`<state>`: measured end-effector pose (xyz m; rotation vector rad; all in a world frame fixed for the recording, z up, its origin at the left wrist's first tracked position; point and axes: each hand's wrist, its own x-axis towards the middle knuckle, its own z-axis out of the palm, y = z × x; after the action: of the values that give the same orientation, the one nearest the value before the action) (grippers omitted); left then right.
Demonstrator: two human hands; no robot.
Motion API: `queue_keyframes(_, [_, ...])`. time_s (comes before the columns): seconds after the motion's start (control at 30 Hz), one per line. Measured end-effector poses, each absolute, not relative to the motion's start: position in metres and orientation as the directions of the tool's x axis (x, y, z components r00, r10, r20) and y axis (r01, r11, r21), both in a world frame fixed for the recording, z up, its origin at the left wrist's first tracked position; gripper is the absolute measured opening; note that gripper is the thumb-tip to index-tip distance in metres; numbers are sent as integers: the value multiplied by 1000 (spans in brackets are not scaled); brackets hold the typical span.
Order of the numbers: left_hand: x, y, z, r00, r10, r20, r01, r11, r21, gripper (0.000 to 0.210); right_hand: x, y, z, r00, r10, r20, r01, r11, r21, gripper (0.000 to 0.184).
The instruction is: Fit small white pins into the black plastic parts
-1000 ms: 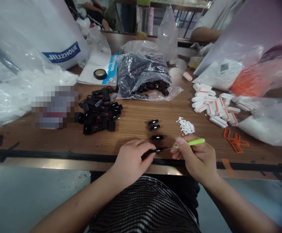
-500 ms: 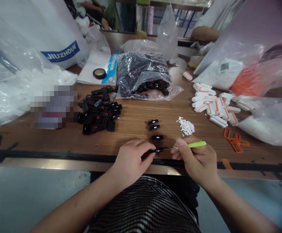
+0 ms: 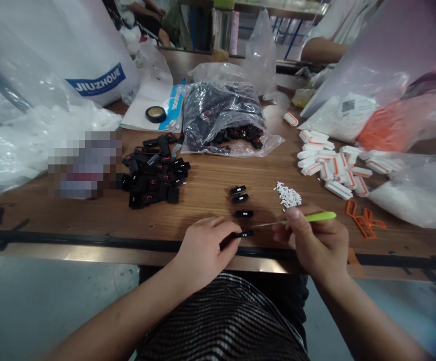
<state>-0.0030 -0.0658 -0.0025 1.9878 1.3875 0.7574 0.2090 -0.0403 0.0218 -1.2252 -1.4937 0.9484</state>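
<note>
Left hand [image 3: 207,248] pinches black block [image 3: 245,233] near front of worktop [image 3: 206,193]; right hand [image 3: 313,240] pinches green pick [image 3: 320,216], tip [image 3: 257,225] just beside block. Looks like pick work on block; next move calls for steady hold, aligned tip.

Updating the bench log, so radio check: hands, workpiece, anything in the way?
Left hand holding black piece. Right hand gripping green-handled tool, tip near that piece. Three similar pieces just beyond, seemingly not in the way.

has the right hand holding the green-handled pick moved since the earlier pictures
Yes: the right hand has shifted rightward, nearer the loose orange frames, carrying the green-handled pick with it.
</note>
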Motion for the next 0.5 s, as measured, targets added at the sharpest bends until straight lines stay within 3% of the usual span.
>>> queue_keyframes(0.33, [-3, -67, 11, 301, 945, 124, 595, -288, 750, 18, 209, -21, 27, -11, 965, 262, 312, 253, -916, 20])
queue_keyframes(0.5, [-18, -48, 16, 277, 949, 150, 612, -294, 734, 16, 209, -15, 29, -12, 989, 147, 230, 145, -962, 27])
